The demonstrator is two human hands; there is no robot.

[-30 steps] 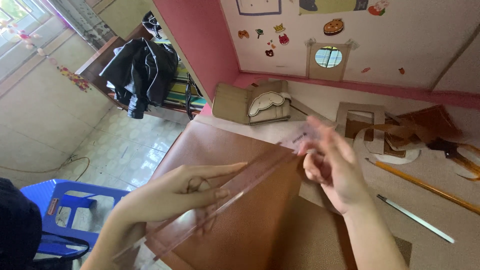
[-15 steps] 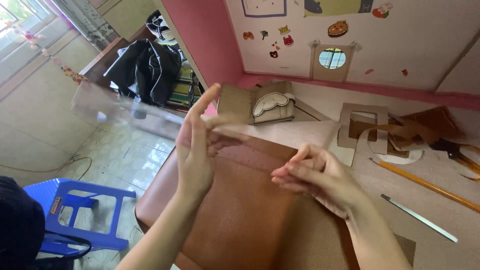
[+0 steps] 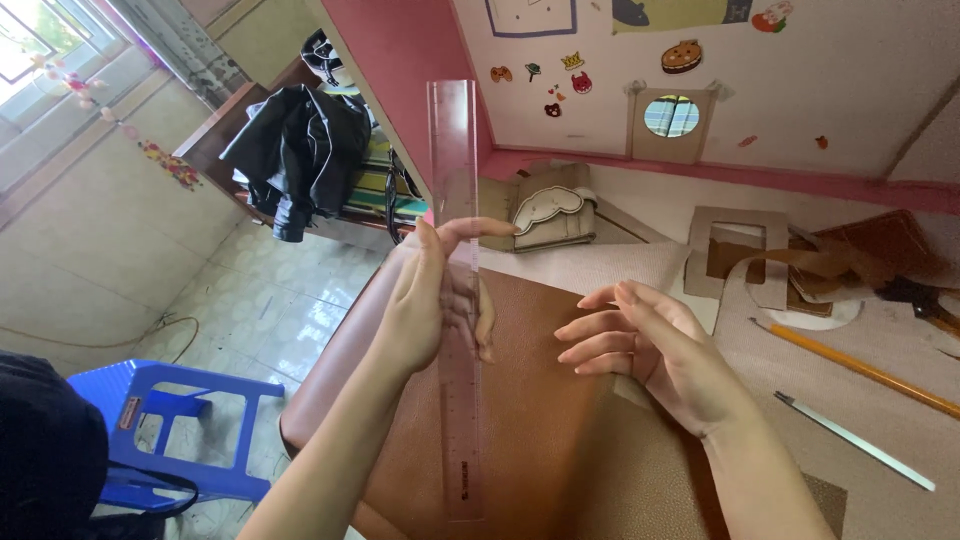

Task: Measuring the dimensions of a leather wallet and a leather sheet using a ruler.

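Fingers of the left hand (image 3: pixel 425 305) are pinched around a long clear plastic ruler (image 3: pixel 457 290), held upright at centre frame over brown leather sheet (image 3: pixel 530 440); the right hand (image 3: pixel 650 350) is spread, empty, beside it.

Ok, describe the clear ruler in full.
The ruler is a long, flat strip of clear, faintly pinkish plastic with fine graduation marks along one edge. It stands nearly upright, lengthwise away from the camera, above the brown leather sheet. The left hand grips it mid-length; the right hand is open beside it, not touching.
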